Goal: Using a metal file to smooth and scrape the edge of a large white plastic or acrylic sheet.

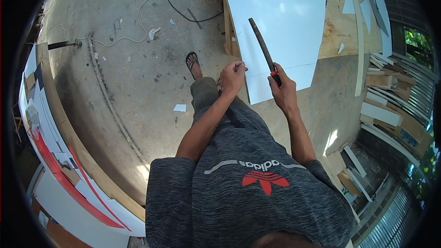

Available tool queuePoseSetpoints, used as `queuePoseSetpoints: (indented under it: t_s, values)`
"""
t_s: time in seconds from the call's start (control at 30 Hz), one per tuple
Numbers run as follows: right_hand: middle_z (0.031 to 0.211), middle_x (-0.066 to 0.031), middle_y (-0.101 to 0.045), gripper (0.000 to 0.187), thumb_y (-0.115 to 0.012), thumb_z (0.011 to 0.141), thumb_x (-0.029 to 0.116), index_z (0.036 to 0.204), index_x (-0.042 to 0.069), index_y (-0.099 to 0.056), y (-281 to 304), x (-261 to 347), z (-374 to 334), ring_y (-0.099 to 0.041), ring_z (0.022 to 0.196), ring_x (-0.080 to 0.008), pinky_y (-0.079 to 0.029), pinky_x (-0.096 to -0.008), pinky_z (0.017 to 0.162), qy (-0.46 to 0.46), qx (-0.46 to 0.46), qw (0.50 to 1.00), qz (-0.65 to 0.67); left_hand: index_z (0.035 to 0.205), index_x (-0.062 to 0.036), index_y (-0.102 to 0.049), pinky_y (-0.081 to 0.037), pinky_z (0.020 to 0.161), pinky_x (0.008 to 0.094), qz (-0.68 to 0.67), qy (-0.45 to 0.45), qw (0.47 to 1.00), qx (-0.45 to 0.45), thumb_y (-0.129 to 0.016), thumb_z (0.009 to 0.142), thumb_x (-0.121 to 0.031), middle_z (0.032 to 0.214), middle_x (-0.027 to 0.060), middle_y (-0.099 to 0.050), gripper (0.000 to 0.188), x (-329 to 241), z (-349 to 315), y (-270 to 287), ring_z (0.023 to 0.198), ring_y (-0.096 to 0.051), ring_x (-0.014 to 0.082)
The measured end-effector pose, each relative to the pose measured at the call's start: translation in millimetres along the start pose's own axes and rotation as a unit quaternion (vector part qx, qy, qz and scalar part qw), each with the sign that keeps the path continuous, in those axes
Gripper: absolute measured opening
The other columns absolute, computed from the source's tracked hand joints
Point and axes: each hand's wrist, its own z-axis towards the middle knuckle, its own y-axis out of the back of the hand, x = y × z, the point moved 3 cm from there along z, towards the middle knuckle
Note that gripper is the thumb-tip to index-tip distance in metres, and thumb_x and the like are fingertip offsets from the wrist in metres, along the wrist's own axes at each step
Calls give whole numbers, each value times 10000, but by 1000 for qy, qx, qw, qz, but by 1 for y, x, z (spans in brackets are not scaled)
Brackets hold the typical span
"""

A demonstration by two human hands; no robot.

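My right hand [284,92] is closed around a black-and-red handle [274,75] over the near end of a white sheet [285,32]. A long, narrow, dark strip [261,41] runs up and left from this grip; whether it is a blade joined to the handle I cannot tell. At the sheet's left edge my left hand [233,77] is pinched shut, with a small dark tip at the fingers. What it holds is too small to name. A thin line crosses the sheet between my hands.
Plywood [337,32] lies beneath the sheet. Black cable [172,2] and a pale cord [140,20] trail over the concrete floor [124,78] at far left. Offcuts [383,110] are piled at right. A wooden beam [87,156] and red strips [59,170] lie along the left.
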Motion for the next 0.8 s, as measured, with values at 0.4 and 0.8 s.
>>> queuePoseSetpoints:
  t_s: [0.4, 0.8]
  values:
    - [884, -180, -697, 309, -552, 995, 69, 1297, 64, -615, -7, 131, 139, -683, 720, -316, -543, -439, 647, 136, 201, 875, -419, 1358, -38, -533, -386, 1082, 459, -558, 206, 803, 38, -644, 995, -496, 1288, 118, -632, 595, 2, 164, -18, 1140, -593, 260]
    - [908, -204, -701, 398, -606, 974, 99, 1363, 13, -619, 0, 148, 132, -660, 736, -242, -501, -399, 683, 2, 211, 950, -232, 1035, -100, -702, -509, 770, 380, -487, 300, 818, 67, -715, 993, -296, 938, 26, -647, 201, -24, 197, -29, 841, -597, 198]
